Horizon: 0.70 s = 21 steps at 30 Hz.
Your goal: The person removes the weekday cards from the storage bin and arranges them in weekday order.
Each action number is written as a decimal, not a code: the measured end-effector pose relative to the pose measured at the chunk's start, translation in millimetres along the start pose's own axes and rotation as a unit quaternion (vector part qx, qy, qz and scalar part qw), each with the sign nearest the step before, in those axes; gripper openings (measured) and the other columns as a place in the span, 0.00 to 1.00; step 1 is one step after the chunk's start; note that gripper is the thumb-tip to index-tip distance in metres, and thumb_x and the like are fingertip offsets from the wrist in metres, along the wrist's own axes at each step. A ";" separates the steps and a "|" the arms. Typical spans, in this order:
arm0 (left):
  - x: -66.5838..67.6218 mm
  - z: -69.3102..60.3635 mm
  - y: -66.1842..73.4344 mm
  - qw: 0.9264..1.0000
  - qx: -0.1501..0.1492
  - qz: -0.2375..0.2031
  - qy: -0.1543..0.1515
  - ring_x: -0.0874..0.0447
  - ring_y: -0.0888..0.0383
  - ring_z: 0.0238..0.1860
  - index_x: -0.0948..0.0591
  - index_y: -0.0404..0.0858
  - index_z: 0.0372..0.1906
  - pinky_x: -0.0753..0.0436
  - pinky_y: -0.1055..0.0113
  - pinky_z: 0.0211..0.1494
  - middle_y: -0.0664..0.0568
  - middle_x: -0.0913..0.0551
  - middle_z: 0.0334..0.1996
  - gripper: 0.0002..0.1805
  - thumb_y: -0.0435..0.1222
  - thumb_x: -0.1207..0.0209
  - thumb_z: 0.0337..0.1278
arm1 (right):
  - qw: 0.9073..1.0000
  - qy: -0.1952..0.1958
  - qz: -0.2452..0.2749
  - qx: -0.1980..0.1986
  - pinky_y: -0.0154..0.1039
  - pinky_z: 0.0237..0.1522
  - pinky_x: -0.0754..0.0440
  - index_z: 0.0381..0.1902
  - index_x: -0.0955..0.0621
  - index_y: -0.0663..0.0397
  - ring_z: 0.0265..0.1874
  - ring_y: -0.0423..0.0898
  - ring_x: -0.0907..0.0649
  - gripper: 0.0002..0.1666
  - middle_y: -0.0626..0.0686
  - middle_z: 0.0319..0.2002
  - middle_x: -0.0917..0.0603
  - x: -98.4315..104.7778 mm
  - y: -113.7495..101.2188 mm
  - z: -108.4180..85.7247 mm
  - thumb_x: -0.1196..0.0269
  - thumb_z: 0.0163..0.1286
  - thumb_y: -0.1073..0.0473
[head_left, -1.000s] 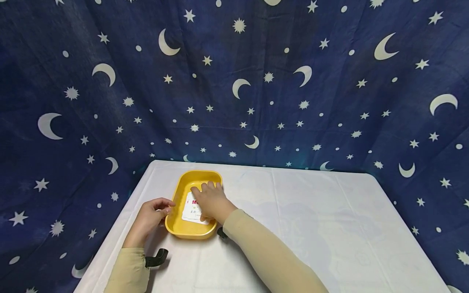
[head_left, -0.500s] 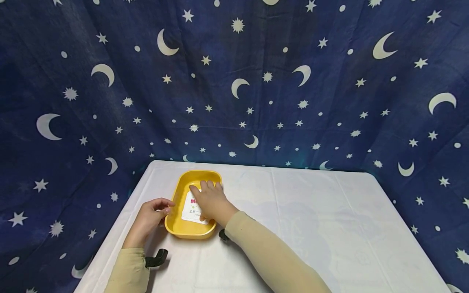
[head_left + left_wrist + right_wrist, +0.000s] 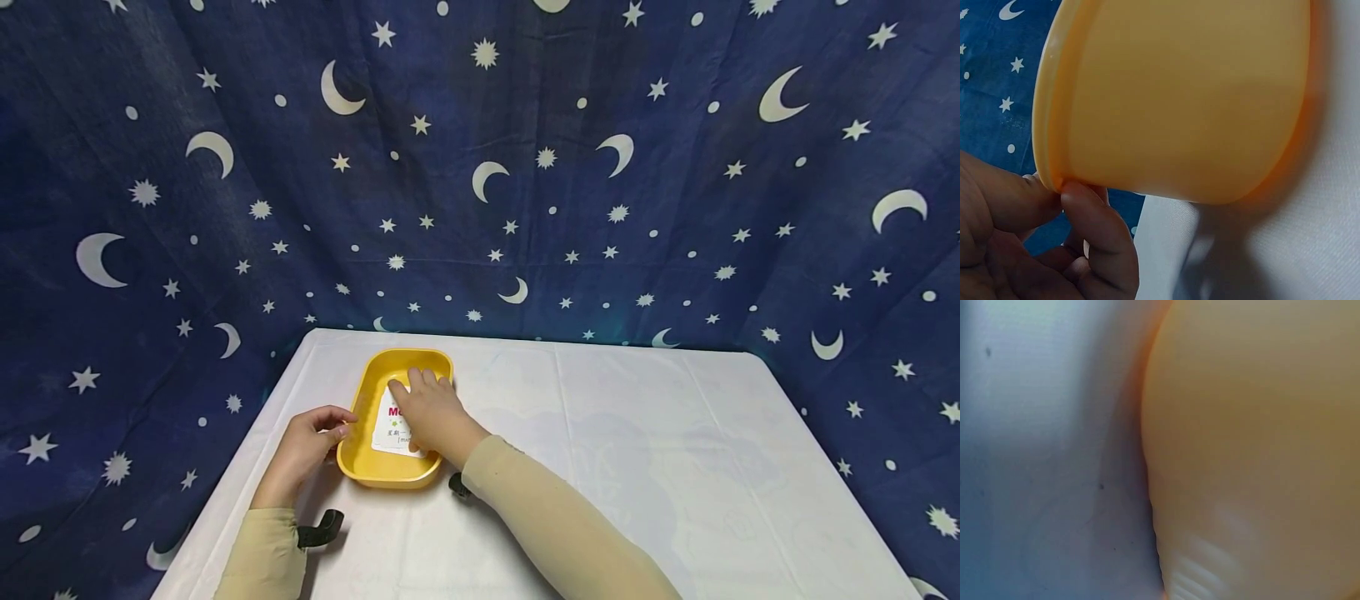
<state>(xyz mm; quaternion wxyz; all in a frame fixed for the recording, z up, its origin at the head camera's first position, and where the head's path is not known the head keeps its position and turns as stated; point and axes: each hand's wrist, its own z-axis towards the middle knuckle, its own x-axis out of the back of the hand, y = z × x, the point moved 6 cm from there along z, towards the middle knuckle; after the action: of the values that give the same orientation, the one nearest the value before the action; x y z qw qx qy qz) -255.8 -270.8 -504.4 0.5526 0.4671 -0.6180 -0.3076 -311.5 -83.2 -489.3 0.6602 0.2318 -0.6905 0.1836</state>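
A yellow plastic tray [image 3: 392, 481] with rounded corners stands on the left part of the table. My left hand [image 3: 309, 442] pinches its left rim between thumb and fingers; in the left wrist view the thumb and a finger [image 3: 1100, 231] meet at that edge. Inside the tray lies a white card [image 3: 386, 433] with red letters starting "Mo" and smaller Chinese writing. My right hand [image 3: 435, 414] reaches over the right rim and grips the card, thumb at its near edge and fingers toward its far edge. It covers the card's right part. The right wrist view shows only the tray's outer wall [image 3: 1260, 437].
White cloth covers the table [image 3: 600, 450], which extends far to the right of the tray. A dark blue curtain [image 3: 555, 242] with moons and stars hangs behind and at both sides. Black wrist mounts [image 3: 321, 529] show below the hands.
The card has shifted slightly under my right hand, and more of its writing shows. My left hand and the tray have stayed practically in place.
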 end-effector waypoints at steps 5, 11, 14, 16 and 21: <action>0.0 -0.5 0.1 1.000 -0.004 0.001 0.000 0.21 0.54 0.33 0.15 0.27 0.56 0.17 0.66 0.32 0.42 0.18 0.41 0.12 0.25 0.41 0.75 | 1.000 0.017 0.007 0.003 0.45 0.63 0.22 0.78 0.34 0.37 0.58 0.50 0.28 0.61 0.52 0.62 0.30 1.8 1.4 -0.8 0.14 0.51 0.41; -0.3 -0.8 -1.2 1.000 -0.002 0.004 -0.002 0.19 0.53 0.35 0.15 0.27 0.57 0.16 0.66 0.33 0.43 0.18 0.41 0.12 0.25 0.41 0.75 | 0.998 0.042 0.035 0.006 0.44 0.59 0.21 0.77 0.31 0.36 0.55 0.50 0.28 0.52 0.52 0.62 0.29 4.3 4.9 -1.5 0.18 0.59 0.50; -0.4 -1.0 -1.6 1.000 0.000 0.004 -0.001 0.19 0.52 0.36 0.15 0.28 0.57 0.15 0.66 0.33 0.44 0.18 0.42 0.12 0.26 0.41 0.76 | 0.998 0.051 0.031 0.006 0.46 0.58 0.20 0.78 0.31 0.34 0.55 0.50 0.28 0.48 0.52 0.62 0.28 4.7 5.8 -1.6 0.22 0.63 0.53; -0.4 -1.2 -1.4 1.000 -0.001 0.002 -0.002 0.18 0.52 0.36 0.15 0.28 0.57 0.15 0.66 0.33 0.44 0.18 0.42 0.12 0.26 0.41 0.76 | 0.998 0.056 0.026 0.005 0.47 0.57 0.22 0.79 0.31 0.32 0.56 0.50 0.28 0.46 0.52 0.62 0.28 4.4 6.1 -2.0 0.25 0.66 0.53; -0.3 -0.8 -2.2 1.000 -0.002 0.001 0.000 0.19 0.52 0.36 0.15 0.29 0.57 0.15 0.66 0.33 0.44 0.18 0.42 0.12 0.26 0.41 0.76 | 0.998 0.067 0.014 0.002 0.46 0.53 0.28 0.80 0.31 0.30 0.56 0.50 0.30 0.40 0.52 0.63 0.29 2.9 6.0 -3.1 0.31 0.74 0.53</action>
<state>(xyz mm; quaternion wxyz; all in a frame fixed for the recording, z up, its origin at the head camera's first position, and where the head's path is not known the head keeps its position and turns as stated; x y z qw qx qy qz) -254.4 -271.3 -506.4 0.5537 0.4657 -0.6176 -0.3084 -312.3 -76.7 -485.9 0.7019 0.2104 -0.6473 0.2099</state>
